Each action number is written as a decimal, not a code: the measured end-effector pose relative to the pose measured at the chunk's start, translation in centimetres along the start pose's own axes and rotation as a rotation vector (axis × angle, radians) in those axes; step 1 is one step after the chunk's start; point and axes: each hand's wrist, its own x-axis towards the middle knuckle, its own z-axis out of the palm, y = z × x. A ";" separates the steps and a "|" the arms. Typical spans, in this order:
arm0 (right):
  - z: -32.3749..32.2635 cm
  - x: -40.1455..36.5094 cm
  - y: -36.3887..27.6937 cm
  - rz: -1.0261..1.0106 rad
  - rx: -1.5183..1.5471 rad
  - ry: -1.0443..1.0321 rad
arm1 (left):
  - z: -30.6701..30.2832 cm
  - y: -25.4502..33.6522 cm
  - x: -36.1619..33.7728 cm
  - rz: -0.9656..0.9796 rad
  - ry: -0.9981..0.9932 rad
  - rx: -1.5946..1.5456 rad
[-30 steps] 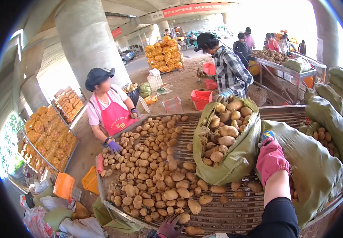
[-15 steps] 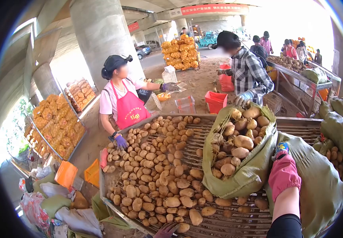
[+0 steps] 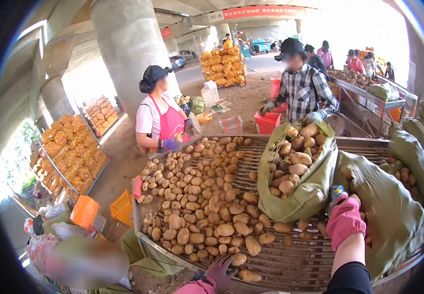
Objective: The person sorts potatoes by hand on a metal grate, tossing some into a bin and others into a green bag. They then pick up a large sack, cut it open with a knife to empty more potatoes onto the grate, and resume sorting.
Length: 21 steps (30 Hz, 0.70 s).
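My left hand [image 3: 220,271], in a dark purple glove, is low at the near edge of the slatted table. Its fingers are spread beside loose potatoes [image 3: 239,259]. My right hand [image 3: 342,208], with a pink cuff and a patterned blue glove, is between two green sacks. Its fingers look curled, and what they grip is hidden. Left of it an open sack [image 3: 297,203] stands full of potatoes [image 3: 300,159]. To its right a second sack [image 3: 383,210] slumps on its side, with some potatoes showing at its mouth.
Loose potatoes [image 3: 197,191] cover the left of the slatted table [image 3: 295,257]. Across it stand a co-worker in a pink apron [image 3: 171,122] and another in a checked shirt [image 3: 302,93] near a red basket [image 3: 268,122]. More sacks [image 3: 415,159] line the right.
My left hand has come further into view. The right hand has shifted slightly left and down, and potatoes now show at the slumped sack's mouth. The aproned co-worker has drawn back an outstretched arm.
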 end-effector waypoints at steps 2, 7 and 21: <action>-0.1 -5.5 -0.4 0.070 0.346 -0.047 | -0.1 0.4 -0.2 -0.026 -0.020 -0.002; -0.4 -20.3 0.0 0.147 0.690 -0.035 | 1.6 -0.5 -0.4 0.046 0.056 0.050; -14.0 -36.4 4.3 0.276 0.563 0.374 | 3.5 -1.7 -0.4 0.215 0.271 0.012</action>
